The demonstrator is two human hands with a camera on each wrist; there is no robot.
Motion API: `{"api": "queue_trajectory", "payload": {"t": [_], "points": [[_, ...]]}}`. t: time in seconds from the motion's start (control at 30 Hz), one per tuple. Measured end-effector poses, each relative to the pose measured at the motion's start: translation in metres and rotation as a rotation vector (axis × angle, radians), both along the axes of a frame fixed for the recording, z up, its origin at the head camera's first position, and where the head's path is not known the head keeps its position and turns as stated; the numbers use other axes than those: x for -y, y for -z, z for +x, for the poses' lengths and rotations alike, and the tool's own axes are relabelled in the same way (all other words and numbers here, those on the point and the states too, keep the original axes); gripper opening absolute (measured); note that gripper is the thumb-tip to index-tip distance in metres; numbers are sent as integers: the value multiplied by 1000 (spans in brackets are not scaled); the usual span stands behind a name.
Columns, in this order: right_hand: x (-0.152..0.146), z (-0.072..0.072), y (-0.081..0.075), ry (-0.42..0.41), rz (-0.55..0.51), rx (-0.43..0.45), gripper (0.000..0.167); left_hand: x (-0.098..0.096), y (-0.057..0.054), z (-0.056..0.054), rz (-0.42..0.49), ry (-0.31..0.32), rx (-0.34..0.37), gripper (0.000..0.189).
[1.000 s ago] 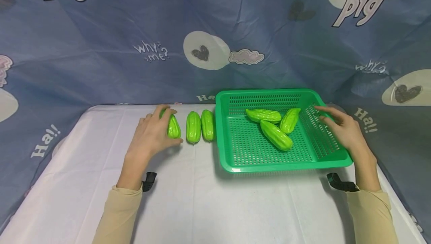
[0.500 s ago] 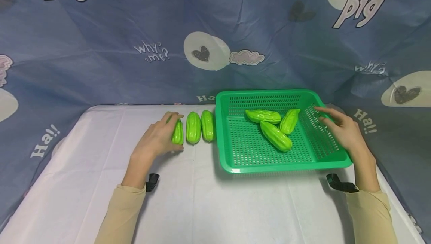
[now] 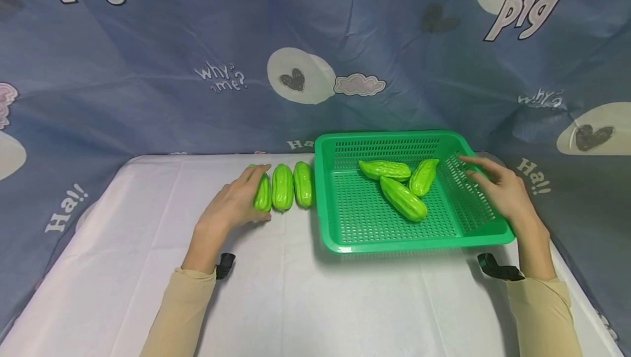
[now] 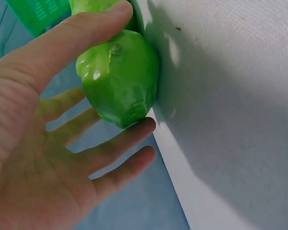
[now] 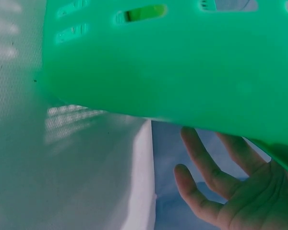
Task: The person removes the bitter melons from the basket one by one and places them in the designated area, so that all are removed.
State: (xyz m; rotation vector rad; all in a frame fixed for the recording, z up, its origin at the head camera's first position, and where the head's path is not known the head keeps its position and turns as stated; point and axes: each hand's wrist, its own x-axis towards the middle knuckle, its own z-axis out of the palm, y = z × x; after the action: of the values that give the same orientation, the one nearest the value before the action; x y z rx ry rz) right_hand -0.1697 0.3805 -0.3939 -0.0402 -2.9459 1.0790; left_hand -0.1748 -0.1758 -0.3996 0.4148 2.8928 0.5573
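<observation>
My left hand (image 3: 234, 203) spans a green bitter gourd (image 3: 263, 193) on the white table, with the thumb at its near end and fingers at its far end. In the left wrist view, the glossy near end of this bitter gourd (image 4: 122, 81) shows between thumb and fingers. Two more bitter gourds lie lengthwise beside it, a middle bitter gourd (image 3: 283, 187) and a right bitter gourd (image 3: 303, 184). My right hand (image 3: 503, 190) is at the right rim of a green basket (image 3: 394, 246), its fingers loosely extended. The basket wall (image 5: 158, 72) covers part of that hand in the right wrist view.
Inside the basket lie three bitter gourds: a back one (image 3: 384, 170), a right one (image 3: 424, 177) and a front one (image 3: 403, 199). A blue printed cloth (image 3: 197, 45) hangs behind the white-covered table (image 3: 345, 302). The right gourd of the row lies close to the basket's left side.
My left hand has moved right and slightly nearer with its bitter gourd, bringing it alongside the middle one. The right hand and the basket have stayed in place.
</observation>
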Motion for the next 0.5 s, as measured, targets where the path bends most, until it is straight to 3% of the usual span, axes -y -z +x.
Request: {"api": "queue_trajectory", "payload": {"t": [0.27, 0.5], "points": [[1, -1, -1, -1, -2, -6, 55, 1, -2, -1, -6, 9, 9, 113], [1, -1, 0, 7, 0, 13, 57, 3, -6, 4, -18, -34, 31, 110]]}}
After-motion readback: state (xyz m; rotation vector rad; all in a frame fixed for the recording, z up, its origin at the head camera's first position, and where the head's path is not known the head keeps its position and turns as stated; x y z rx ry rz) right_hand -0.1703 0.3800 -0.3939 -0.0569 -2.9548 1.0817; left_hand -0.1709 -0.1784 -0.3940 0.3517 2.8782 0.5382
